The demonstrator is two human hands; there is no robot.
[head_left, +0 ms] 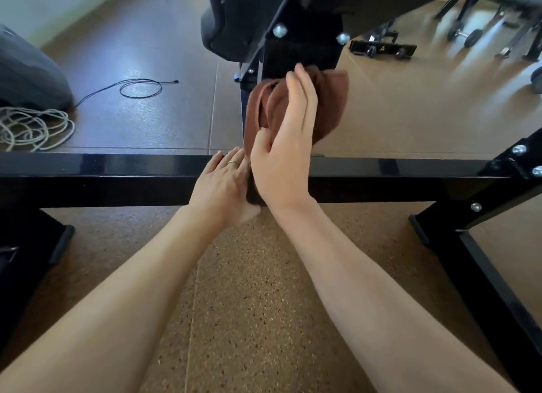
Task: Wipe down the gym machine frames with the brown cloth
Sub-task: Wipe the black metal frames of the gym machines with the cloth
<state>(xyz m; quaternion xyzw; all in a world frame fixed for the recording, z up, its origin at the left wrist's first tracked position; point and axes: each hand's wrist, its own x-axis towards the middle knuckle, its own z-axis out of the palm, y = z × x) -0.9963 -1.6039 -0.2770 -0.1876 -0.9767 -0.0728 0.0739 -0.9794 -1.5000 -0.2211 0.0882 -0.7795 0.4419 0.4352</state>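
Note:
The brown cloth (pixel 333 105) hangs bunched over the black machine frame, between a horizontal frame bar (pixel 117 172) in front of me and an upright post (pixel 299 58) behind it. My right hand (pixel 286 146) lies flat against the cloth with fingers straight, pressing it toward the post. My left hand (pixel 223 184) rests with straight fingers on the horizontal bar, its fingertips touching the cloth's lower edge. A ring shows on one left finger.
A black angled frame leg (pixel 484 205) with bolts stands at right. A black seat pad (pixel 225 20) hangs above the post. A coiled rope (pixel 29 128), a thin black cable (pixel 140 87) and a dark bag (pixel 26 73) lie left. Dumbbells (pixel 466 36) sit far right.

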